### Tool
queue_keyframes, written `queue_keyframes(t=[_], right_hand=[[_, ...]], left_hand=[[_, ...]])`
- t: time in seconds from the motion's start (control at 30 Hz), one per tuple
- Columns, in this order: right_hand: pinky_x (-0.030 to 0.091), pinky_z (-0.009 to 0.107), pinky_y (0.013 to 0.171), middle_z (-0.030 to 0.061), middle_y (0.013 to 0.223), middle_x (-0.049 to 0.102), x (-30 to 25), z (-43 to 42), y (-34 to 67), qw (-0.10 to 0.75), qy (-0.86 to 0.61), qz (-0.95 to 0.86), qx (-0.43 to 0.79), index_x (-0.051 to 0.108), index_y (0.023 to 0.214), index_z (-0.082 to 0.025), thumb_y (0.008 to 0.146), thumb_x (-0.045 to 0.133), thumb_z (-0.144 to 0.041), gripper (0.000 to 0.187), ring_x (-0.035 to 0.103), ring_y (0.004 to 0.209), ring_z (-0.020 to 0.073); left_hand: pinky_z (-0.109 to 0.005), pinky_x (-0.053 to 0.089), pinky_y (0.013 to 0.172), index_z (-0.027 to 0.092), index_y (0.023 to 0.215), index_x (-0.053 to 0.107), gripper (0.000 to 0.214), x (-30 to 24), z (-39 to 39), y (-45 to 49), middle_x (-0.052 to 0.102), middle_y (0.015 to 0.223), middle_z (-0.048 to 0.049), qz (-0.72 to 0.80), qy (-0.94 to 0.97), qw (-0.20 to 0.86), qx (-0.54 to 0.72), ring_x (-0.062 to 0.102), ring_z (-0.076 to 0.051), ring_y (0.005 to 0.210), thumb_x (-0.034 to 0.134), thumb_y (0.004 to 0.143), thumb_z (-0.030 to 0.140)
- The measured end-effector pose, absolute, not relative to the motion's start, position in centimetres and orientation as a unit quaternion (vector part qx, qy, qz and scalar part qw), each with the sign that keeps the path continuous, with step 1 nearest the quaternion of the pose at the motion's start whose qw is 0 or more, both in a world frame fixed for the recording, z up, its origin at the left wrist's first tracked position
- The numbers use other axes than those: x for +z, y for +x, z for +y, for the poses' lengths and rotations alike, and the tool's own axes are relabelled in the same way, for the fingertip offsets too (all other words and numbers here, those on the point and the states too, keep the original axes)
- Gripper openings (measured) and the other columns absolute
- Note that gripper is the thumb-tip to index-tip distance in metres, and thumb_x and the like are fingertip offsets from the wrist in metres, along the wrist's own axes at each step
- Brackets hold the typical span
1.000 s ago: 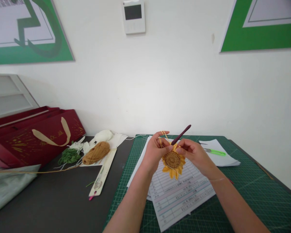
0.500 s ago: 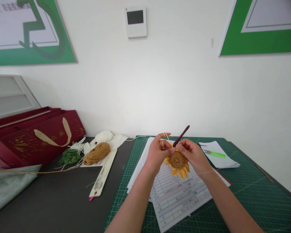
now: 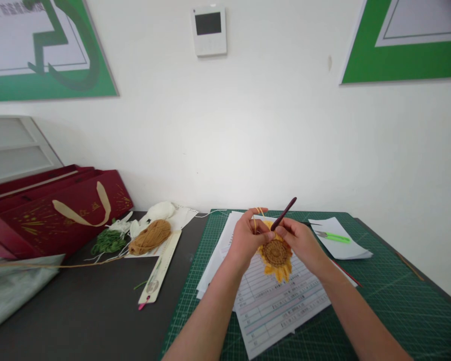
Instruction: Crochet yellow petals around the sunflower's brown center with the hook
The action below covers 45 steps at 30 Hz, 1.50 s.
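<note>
Yarn (image 3: 256,216) looped over the raised fingers of the left hand (image 3: 247,236) seems kept taut for working, as that hand pinches a crocheted sunflower (image 3: 277,255) above printed forms (image 3: 276,311). The right hand (image 3: 302,244) grips a dark crochet hook (image 3: 284,213) pencil-style near the stitches, on a green cutting mat (image 3: 402,306).

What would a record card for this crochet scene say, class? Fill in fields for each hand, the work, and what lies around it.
Left hand: the left hand has yellow yarn looped over its fingers
Right hand: the right hand grips a dark purple crochet hook
Work: a crocheted sunflower between both hands
Surface: a printed form on a green cutting mat
Nearby: green-handled snips, a tan yarn ball, green yarn
</note>
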State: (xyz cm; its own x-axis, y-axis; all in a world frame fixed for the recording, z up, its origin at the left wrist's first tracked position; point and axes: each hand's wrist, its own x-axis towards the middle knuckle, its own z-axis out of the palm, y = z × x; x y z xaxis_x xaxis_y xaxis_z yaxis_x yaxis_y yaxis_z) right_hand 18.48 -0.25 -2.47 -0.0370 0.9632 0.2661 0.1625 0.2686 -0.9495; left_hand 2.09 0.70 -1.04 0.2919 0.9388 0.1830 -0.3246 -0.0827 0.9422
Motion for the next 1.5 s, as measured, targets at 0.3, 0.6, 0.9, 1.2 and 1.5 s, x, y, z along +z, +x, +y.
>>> queue_keyframes(t=[0.3,0.6,0.9,1.2,1.5], right_hand=[[0.053,0.035,0.070,0.0031,0.081,0.073,-2.9,0.1,18.3,0.526,-0.435,-0.620,0.387,0.064,0.088,-0.022,0.078,0.070,-0.040,0.021,0.069,0.076,0.0218],[0.053,0.034,0.070,0.0036,0.080,0.074,-2.3,-0.3,17.9,0.553,-0.419,-0.606,0.389,0.069,0.088,-0.021,0.077,0.077,-0.052,0.033,0.069,0.075,0.0217],[0.048,0.028,0.062,0.0001,0.075,0.067,-2.2,-0.5,18.4,0.634,-0.410,-0.532,0.383,0.066,0.086,-0.022,0.080,0.076,-0.055,0.036,0.061,0.067,0.0158],[0.051,0.027,0.078,0.0012,0.086,0.070,-1.8,-1.0,17.9,0.654,-0.356,-0.533,0.403,0.067,0.085,-0.023,0.087,0.074,-0.048,0.026,0.065,0.082,0.0157],[0.051,0.027,0.069,0.0004,0.082,0.068,-1.9,-1.2,18.0,0.682,-0.343,-0.492,0.419,0.065,0.087,-0.025,0.089,0.071,-0.044,0.021,0.063,0.074,0.0156]], left_hand=[[-0.024,0.036,0.055,0.015,0.117,0.061,0.066,-1.3,1.0,2.0,0.063,0.057,0.0079,0.301,0.535,0.605,0.507,0.050,-0.010,0.051,0.087,0.056,0.013],[-0.024,0.036,0.057,0.014,0.116,0.061,0.069,-1.4,1.1,1.9,0.062,0.057,0.0077,0.288,0.518,0.636,0.494,0.051,-0.009,0.053,0.091,0.054,0.012],[-0.030,0.047,0.075,0.021,0.130,0.058,0.089,-0.3,0.0,1.8,0.072,0.082,0.0003,0.238,0.455,0.701,0.496,0.064,-0.015,0.075,0.096,0.050,0.013],[-0.030,0.048,0.073,0.019,0.144,0.045,0.099,0.3,-0.1,1.5,0.072,0.082,0.0011,0.224,0.439,0.699,0.518,0.063,-0.015,0.074,0.091,0.057,0.008],[-0.030,0.049,0.076,0.028,0.159,0.020,0.126,1.1,-0.8,1.3,0.073,0.082,0.0020,0.214,0.459,0.700,0.504,0.064,-0.015,0.078,0.092,0.058,0.004]])
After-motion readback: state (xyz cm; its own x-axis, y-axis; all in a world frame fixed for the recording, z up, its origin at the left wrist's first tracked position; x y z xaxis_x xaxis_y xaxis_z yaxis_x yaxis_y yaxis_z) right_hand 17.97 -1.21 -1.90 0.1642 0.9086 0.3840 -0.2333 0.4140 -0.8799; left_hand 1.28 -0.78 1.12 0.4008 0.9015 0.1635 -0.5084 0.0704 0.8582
